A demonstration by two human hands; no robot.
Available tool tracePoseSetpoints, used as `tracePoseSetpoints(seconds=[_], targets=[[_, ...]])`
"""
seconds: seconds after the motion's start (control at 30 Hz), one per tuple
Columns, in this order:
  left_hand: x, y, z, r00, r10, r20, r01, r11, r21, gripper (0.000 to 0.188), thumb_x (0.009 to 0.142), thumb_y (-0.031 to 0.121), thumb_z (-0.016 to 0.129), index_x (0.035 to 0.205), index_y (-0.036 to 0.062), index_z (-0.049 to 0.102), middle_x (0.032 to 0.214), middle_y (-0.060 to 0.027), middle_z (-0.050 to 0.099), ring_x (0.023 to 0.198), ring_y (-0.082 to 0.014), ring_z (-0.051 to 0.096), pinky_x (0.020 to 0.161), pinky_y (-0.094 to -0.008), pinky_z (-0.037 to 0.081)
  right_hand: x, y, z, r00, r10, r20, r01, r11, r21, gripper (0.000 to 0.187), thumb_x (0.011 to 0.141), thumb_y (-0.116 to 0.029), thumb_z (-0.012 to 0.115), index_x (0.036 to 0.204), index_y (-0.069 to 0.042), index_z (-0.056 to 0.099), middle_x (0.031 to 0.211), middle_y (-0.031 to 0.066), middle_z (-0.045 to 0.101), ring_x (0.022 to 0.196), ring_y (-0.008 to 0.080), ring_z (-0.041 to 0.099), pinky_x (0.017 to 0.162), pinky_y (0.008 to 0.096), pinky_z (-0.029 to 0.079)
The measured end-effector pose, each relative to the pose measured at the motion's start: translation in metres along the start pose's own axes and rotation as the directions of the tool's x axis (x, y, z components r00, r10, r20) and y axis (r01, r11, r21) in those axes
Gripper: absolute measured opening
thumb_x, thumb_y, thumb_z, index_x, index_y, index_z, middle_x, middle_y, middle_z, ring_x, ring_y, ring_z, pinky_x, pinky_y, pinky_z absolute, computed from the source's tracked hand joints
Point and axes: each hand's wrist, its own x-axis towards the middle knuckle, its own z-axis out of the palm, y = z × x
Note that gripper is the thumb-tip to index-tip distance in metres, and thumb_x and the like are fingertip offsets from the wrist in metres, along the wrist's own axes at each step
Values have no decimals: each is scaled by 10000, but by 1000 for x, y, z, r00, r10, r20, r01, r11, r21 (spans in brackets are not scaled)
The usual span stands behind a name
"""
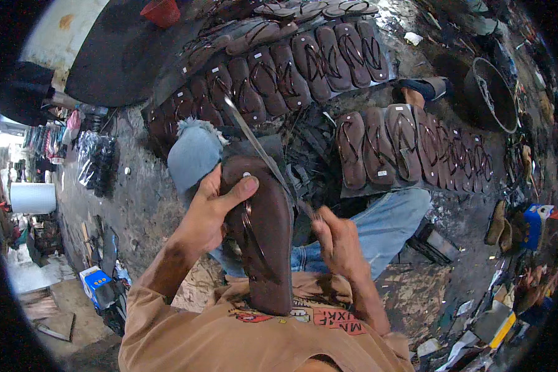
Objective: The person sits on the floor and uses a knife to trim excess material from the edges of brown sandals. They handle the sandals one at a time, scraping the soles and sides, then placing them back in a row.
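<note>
My left hand [212, 208] grips a dark brown flip-flop [268, 235] near its toe end, thumb pressed on top beside a small white round sticker. The sole stands lengthwise in front of my chest, heel toward me, with shiny straps across it. My right hand [341, 242] is closed round the near end of a long thin knife [254, 137]. Its blade slants up and left, along the right edge of the toe end. Dark sheet material [274, 149] shows around the toe; whether it is joined to the sole I cannot tell. The knife's handle is hidden by my fingers.
Rows of brown flip-flops [270, 80] lie ahead, with another row [409, 146] to the right. Dark offcut strips [319, 146] are heaped between my knees. A round tub [493, 93] stands far right, and a blue-and-white box [96, 286] sits at left.
</note>
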Motion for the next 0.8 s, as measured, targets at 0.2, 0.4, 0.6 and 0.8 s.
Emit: tracePoseSetpoints(seconds=[0.2,0.4,0.6,0.8], targets=[[8,8,13,1000,-14,6,14,999,34,414,949,184,732,1297,27,569,1140,-73,699,1001,-165,690,888,-329,568,118,0,-7,958,-285,-19,280,921,272,351,1091,-316,446,1013,-5,588,775,234,617,729,408,605,704,449,477],[-13,50,3,987,-10,160,-39,953,299,482,843,171,813,1250,-2,620,1085,-69,722,961,-147,690,899,-326,552,65,-11,-31,990,-24,-137,75,921,381,310,1090,-286,451,1009,-13,572,718,90,549,637,203,492,625,350,442],[-48,18,-2,970,-242,37,219,925,312,464,812,199,849,1173,-37,677,1039,-63,736,921,-126,681,881,-317,545,-102,20,-22,995,-83,62,76,992,104,368,999,-373,553,1100,-27,631,686,163,566,608,336,576,608,400,451],[-63,6,3,956,-286,59,228,857,462,422,871,262,823,1155,-20,688,1027,-55,736,914,-112,666,846,-318,542,-144,46,-24,975,86,207,-81,996,-31,387,968,-337,610,1256,-79,617,865,262,663,806,506,614,711,514,484]])
